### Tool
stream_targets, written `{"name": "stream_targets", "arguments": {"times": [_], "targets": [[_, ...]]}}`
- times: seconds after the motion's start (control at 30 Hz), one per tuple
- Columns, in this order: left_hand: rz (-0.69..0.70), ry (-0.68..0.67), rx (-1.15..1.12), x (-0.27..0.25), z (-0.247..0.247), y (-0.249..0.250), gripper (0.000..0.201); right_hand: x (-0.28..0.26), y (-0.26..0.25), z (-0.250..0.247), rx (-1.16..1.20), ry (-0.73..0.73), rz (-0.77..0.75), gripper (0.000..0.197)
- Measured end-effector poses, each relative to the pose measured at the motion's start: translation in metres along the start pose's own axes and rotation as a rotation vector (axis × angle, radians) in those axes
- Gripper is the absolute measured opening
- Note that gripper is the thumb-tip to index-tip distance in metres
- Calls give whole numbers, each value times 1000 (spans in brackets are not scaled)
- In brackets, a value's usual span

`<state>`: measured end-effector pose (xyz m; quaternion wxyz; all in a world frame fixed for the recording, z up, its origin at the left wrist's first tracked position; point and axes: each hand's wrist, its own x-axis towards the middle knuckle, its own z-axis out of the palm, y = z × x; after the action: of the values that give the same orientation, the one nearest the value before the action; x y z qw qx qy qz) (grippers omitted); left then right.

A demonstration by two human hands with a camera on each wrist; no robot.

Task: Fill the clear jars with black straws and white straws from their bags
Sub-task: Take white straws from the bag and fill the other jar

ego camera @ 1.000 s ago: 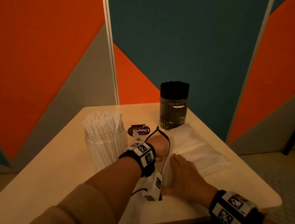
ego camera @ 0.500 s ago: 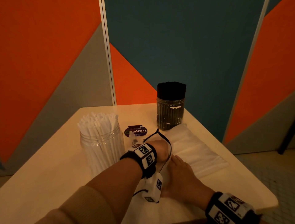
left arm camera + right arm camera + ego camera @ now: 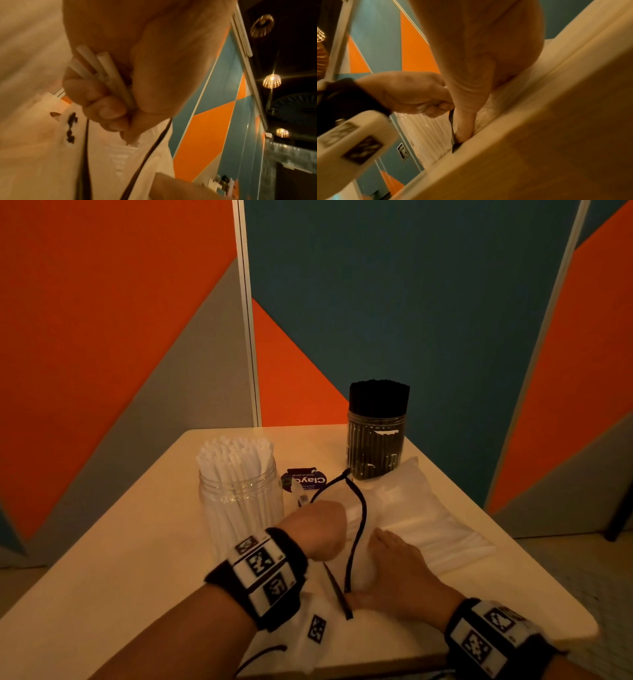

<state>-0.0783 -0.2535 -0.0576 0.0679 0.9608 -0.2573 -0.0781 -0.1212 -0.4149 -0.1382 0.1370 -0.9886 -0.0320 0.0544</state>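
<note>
Orange, teal and grey wall panels behind a pale table [image 3: 113, 546]. Head view: clear jars, white straws [image 3: 236, 460] left, black straws [image 3: 378, 402] behind; right hand [image 3: 397, 573] pressing flat the straw bag [image 3: 421, 518]. Left wrist view: left hand [image 3: 133, 75] curled round a few straws. Next, probably: lifting them clear, then into the white jar.

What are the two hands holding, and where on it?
Left hand grips a few white straws near their ends. Right hand presses the straw bag down by its opening.

clear plastic jar [image 3: 239, 494], matt tbl [image 3: 102, 559]
</note>
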Motion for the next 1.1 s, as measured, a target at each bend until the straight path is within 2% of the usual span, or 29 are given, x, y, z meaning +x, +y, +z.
{"name": "stream_targets", "arguments": {"times": [0.17, 0.33, 0.43, 0.5, 0.53, 0.63, 0.7, 0.8, 0.9, 0.93, 1.0, 1.03, 1.1], "targets": [[-67, 92, -17, -68, -17, -25, 18, -1, -4, -1, -60, 44, 26, 143], [-50, 64, -66, -129, -31, -57, 16, -5, -12, -8, -49, 38, 96, 138], [-54, 74, -170, -152, -33, -69, 16, -10, -20, -17, 86, -17, 96, 133], [-62, 91, -224, -159, -31, -73, 16, -14, -23, -31, 331, -44, 30, 112], [-66, 100, -243, -160, -29, -75, 15, -17, -25, -41, 454, -15, -15, 98], [-55, 131, -312, -156, -24, -77, 13, -22, -30, -71, 665, 157, -89, 87], [-35, 145, -341, -150, -20, -75, 14, -22, -35, -87, 774, 217, -159, 66], [-9, 173, -386, -141, -15, -70, 15, -20, -39, -90, 873, 279, -246, 49], [21, 184, -398, -133, -9, -68, 14, -18, -46, -93, 1204, 425, -329, 35], [33, 186, -402, -131, -8, -67, 14, -17, -50, -97, 1299, 450, -350, 33], [62, 196, -422, -128, -6, -63, 13, -15, -62, -105, 1368, 476, -350, 46], [75, 204, -440, -126, -6, -61, 13, -13, -69, -109, 1347, 495, -336, 49], [84, 218, -484, -122, -8, -56, 12, -11, -86, -113, 1242, 553, -345, 42]]}}
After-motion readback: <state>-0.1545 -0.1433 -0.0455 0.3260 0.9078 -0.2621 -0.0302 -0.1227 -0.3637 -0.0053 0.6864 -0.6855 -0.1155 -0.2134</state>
